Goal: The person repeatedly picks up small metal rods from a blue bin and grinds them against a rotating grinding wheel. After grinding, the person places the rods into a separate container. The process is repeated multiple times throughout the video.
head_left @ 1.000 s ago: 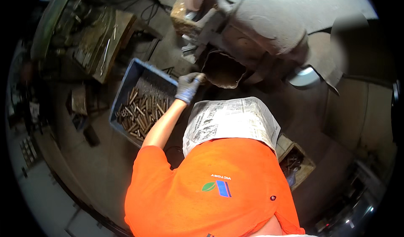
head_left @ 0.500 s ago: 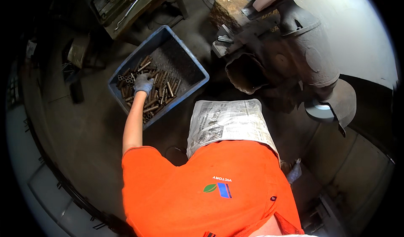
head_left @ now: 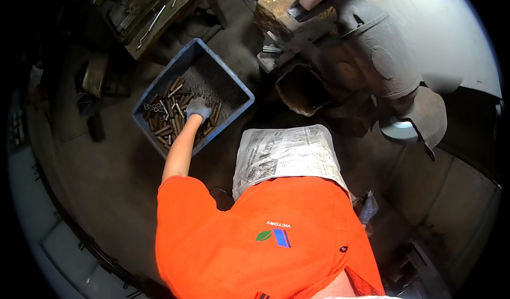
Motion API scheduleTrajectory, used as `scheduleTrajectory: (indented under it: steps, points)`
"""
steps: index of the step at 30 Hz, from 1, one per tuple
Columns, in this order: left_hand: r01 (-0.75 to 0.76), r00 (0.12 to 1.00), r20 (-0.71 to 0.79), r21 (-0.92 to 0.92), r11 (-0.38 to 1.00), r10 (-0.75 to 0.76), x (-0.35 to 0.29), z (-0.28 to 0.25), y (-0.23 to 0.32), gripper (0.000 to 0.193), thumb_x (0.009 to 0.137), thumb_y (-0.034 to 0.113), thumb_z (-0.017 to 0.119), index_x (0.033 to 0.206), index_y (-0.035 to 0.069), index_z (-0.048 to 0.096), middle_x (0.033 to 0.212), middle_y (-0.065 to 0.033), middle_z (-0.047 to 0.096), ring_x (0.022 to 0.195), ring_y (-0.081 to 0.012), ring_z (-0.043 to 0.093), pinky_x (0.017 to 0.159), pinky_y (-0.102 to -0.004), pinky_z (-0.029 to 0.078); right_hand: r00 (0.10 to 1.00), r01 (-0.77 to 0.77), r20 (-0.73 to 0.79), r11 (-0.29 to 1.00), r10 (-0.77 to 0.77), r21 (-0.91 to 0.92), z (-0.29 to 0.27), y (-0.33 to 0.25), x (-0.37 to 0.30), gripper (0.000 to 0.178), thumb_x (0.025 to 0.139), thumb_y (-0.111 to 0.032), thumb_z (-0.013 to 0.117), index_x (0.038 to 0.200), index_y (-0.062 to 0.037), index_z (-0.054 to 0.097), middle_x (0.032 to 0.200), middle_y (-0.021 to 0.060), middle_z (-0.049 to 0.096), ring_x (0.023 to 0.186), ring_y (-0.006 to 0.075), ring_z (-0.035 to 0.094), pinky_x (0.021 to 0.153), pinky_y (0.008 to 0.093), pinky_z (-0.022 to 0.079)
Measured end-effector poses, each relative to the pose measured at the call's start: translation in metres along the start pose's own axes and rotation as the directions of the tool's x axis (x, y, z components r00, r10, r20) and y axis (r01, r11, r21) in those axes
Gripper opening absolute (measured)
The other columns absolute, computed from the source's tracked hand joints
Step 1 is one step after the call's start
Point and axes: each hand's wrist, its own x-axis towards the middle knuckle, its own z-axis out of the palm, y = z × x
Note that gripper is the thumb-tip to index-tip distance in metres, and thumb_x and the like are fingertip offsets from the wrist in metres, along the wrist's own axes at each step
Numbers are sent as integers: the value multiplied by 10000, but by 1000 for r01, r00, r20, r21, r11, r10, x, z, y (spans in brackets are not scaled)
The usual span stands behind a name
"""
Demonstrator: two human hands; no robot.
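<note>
My left hand (head_left: 198, 109), in a grey-blue glove, reaches down into a blue plastic bin (head_left: 227, 122) on the floor ahead and to the left. It touches a heap of short brown metal tubes (head_left: 172, 121); its fingertips are hidden against them, so any grip does not show. Several tubes at the heap's left side turn their round ends up. My right hand (head_left: 367, 208), also gloved, hangs low beside my body at the right, far from the bin. Its fingers are too small and dim to read.
A bench grinder (head_left: 380, 54) stands ahead right, with a pale grinding wheel (head_left: 399, 130) at its near end. A ragged-edged metal duct (head_left: 300, 89) opens beside it. Printed newspaper (head_left: 287, 150) covers my lap. A wooden bench (head_left: 159, 17) holding metal rods is far left.
My left hand has shifted right across the tubes, toward the heap's right side. The whole view has swung slightly. My right hand stays low at my side, turned a little upward.
</note>
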Motion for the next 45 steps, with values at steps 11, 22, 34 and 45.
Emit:
scheduleTrajectory:
  steps: [11, 22, 34, 45]
  points:
    - [-375, 830, -533, -313, 873, 165, -46, -11, -1, 150, 742, 97, 663, 862, 7, 662, 759, -152, 658, 694, -235, 637, 656, -319, 490, 996, -33, -87, 999, 34, 22, -5, 16, 20, 388, 846, -274, 636, 1023, 71, 617, 886, 76, 624, 759, 145, 580, 681, 288, 497]
    - [-586, 598, -450, -810, -22, 663, -180, -116, 241, 90, 778, 4, 648, 855, -43, 646, 846, -105, 658, 900, -178, 614, 784, -277, 477, 620, 705, 296, 681, -727, 198, 107, -190, -69, 209, 715, -101, 702, 879, 23, 661, 936, 176, 637, 903, 270, 620, 827, 328, 476]
    - [-67, 545, 63, -991, 118, 836, -214, -59, 355, 127, 837, 120, 623, 834, -2, 587, 698, -73, 617, 577, -151, 621, 520, -232, 500, 600, 794, 3, 597, -800, 114, 132, -174, -54, 334, 668, -134, 752, 930, 16, 609, 1010, 141, 500, 906, 251, 555, 773, 312, 468]
    - [-363, 499, -80, -923, 124, 863, -172, -7, 401, 125, 816, 2, 620, 930, -45, 601, 814, -90, 646, 692, -168, 641, 621, -254, 516, 763, 630, -172, 658, -623, 413, 138, -145, -7, 172, 736, 9, 673, 906, 10, 645, 944, 104, 602, 930, 198, 571, 825, 294, 452]
